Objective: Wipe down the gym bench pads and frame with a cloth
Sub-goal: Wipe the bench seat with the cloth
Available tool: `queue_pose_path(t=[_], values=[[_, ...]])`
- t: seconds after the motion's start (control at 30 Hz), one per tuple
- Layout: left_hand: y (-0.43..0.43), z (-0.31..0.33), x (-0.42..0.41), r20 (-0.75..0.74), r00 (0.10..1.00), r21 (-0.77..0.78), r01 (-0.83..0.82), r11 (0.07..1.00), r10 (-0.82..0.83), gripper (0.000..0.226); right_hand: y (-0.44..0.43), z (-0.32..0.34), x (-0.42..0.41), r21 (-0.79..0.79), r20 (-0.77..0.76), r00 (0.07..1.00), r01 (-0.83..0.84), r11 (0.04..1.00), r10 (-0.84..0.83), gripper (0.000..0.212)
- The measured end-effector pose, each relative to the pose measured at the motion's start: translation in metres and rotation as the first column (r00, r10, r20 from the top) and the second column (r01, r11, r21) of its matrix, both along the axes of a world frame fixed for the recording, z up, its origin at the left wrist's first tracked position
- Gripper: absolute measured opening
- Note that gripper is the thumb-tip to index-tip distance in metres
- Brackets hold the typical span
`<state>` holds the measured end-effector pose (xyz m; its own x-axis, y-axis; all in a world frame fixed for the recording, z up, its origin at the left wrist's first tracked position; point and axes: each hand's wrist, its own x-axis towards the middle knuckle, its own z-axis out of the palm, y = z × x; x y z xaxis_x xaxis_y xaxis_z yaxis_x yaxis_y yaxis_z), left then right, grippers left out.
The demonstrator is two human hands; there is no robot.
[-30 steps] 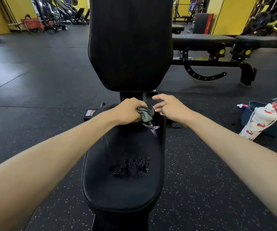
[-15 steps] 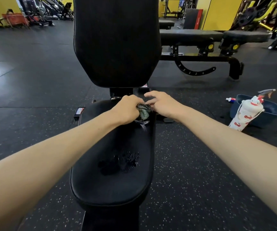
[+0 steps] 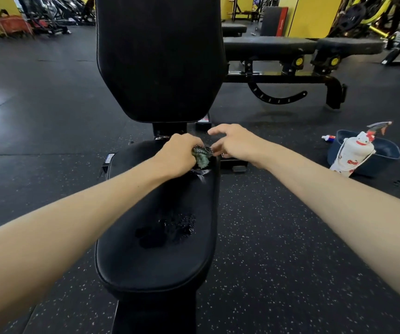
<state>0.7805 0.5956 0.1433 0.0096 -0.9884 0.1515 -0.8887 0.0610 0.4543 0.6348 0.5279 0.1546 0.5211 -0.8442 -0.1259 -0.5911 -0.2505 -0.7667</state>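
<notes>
One cloth (image 3: pixel 202 155) in left hand (image 3: pixel 178 157), right hand (image 3: pixel 237 143) perhaps touching it

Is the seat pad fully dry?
No, a patch of droplets sits mid seat pad, while the left hand grips the cloth at its far end.

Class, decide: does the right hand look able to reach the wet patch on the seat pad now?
Probably yes: the right hand is open, and nothing lies between it and the wet patch on the seat pad.
</notes>
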Motion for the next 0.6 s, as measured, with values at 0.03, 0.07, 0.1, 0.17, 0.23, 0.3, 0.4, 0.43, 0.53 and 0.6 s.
queue_pose_path(t=[0.03,0.07,0.1,0.17,0.23,0.3,0.4,0.43,0.53,0.6], values=[[0.002,-0.002,-0.005,-0.020,1.000,0.003,0.022,1.000,-0.022,0.037,0.000,0.000,0.000,-0.005,0.005,1.000,-0.001,1.000,0.001,0.053],[0.003,-0.001,-0.010,-0.041,0.998,0.008,0.053,0.999,-0.053,0.036,0.001,0.000,-0.001,-0.014,0.003,1.000,-0.001,1.000,0.001,0.051],[0.006,0.000,-0.013,-0.052,0.995,0.024,0.088,0.996,-0.087,0.037,0.000,0.000,-0.001,-0.023,0.004,1.000,-0.002,1.000,0.002,0.050],[0.009,0.007,-0.015,-0.084,0.984,0.100,0.162,0.982,-0.154,0.038,-0.001,0.000,0.000,-0.015,0.001,1.000,-0.005,1.000,0.005,0.051],[0.011,0.019,-0.009,-0.196,0.959,0.200,0.241,0.950,-0.203,0.029,-0.001,0.000,0.000,-0.003,-0.012,1.000,-0.012,1.000,0.012,0.053],[0.008,0.030,0.003,-0.230,0.956,0.177,0.223,0.959,-0.180,0.027,-0.003,0.000,0.000,0.000,-0.018,0.999,-0.027,1.000,0.027,0.053],[0.002,0.031,0.011,-0.068,0.992,0.066,0.109,0.992,-0.105,0.031,-0.001,0.003,-0.001,0.018,-0.007,1.000,-0.011,1.000,0.011,0.052],[0.003,0.026,0.008,-0.022,0.995,0.048,0.099,0.994,-0.099,0.033,0.000,0.002,-0.002,0.017,-0.001,1.000,-0.011,1.000,0.011,0.052],[0.005,0.010,-0.006,0.027,0.995,0.044,0.099,0.994,-0.101,0.042,0.002,0.003,-0.002,-0.004,-0.014,1.000,-0.013,1.000,0.013,0.050],[0.006,0.004,-0.012,0.021,0.993,0.059,0.116,0.992,-0.117,0.048,0.002,0.003,-0.002,-0.012,-0.016,1.000,-0.002,1.000,0.002,0.050]])
